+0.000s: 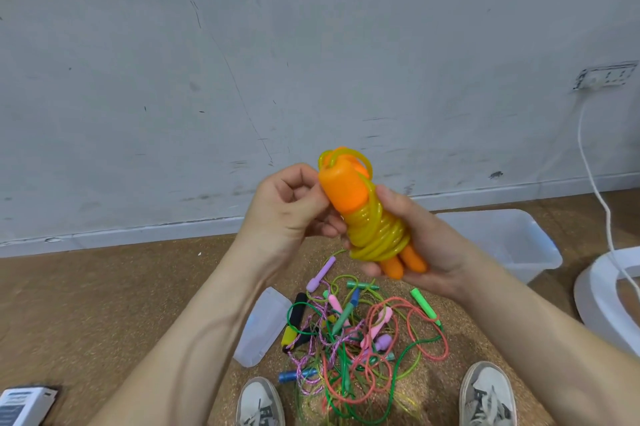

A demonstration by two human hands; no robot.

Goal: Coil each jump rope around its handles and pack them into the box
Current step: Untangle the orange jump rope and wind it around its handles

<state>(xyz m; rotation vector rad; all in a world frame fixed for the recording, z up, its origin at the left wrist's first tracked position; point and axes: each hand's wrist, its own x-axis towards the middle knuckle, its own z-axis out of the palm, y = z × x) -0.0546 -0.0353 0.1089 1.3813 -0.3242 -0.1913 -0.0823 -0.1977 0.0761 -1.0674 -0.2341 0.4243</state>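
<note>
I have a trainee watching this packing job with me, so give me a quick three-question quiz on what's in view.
1. True or false: the yellow cord of the orange-handled jump rope is wound around its handles.
2. Where is the clear box? A) held up in the air B) on the floor, off to the right C) stacked on another box
3. Which hand cradles the lower end of the bundle?
Key: 1 true; 2 B; 3 the right hand, while the left hand grips it higher up.
</note>
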